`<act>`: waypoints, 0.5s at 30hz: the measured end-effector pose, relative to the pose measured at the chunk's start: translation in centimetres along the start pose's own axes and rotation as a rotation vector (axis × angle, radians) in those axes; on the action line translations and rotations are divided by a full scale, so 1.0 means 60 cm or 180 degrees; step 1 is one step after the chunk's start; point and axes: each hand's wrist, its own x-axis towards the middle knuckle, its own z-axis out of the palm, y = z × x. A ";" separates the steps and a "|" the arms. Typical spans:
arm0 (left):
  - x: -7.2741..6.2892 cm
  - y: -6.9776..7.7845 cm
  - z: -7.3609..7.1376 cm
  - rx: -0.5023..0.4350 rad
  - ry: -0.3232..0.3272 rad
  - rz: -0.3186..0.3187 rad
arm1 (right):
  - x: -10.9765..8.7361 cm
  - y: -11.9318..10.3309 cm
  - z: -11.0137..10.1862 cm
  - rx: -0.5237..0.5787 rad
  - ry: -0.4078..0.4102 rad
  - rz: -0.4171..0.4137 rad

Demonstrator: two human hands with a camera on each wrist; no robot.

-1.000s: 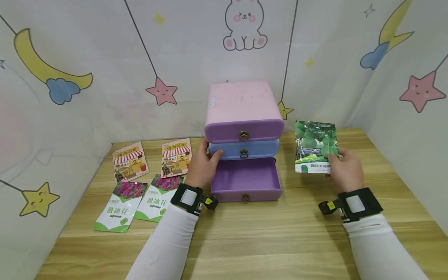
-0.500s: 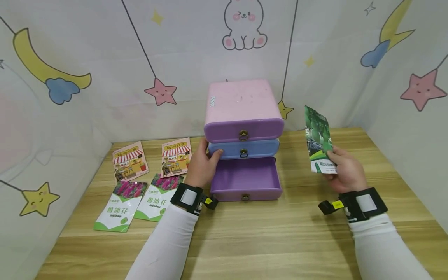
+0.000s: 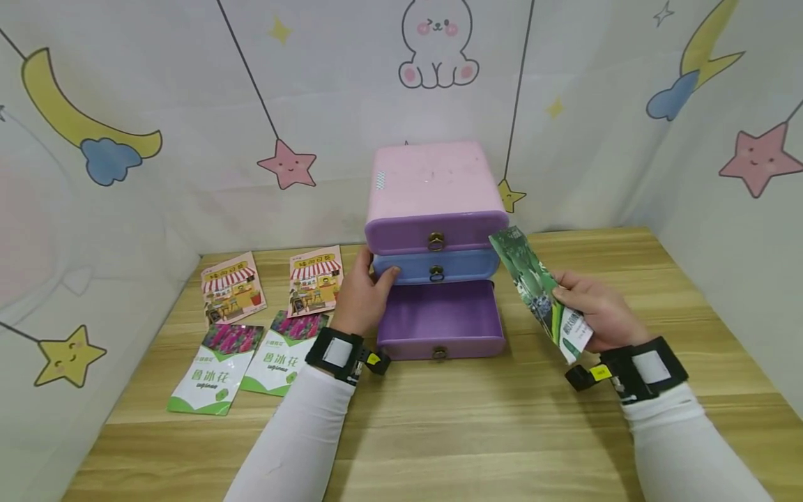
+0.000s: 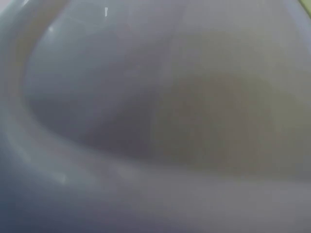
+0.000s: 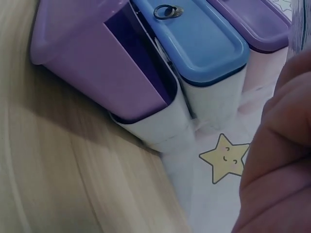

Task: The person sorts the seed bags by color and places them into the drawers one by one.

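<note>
Glossy plastic drawers [image 3: 466, 265], wood-grained tabletop [image 3: 477, 432]

Four packets and drawers share the wood-grain table [image 3: 477, 432]!

And there's the pastel drawer unit [image 3: 436, 178], standing towards the back; to its left, two pink packets [image 3: 235, 289] lie behind two white-and-green packets [image 3: 213, 373].

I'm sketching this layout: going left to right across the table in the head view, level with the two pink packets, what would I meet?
Left pink packet, right pink packet, left hand, drawer unit, green packet, right hand.
</note>
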 end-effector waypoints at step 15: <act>0.001 -0.002 0.001 0.0000 -0.0020 -0.0005 | 0.011 0.011 0.008 -0.0191 -0.0798 0.0364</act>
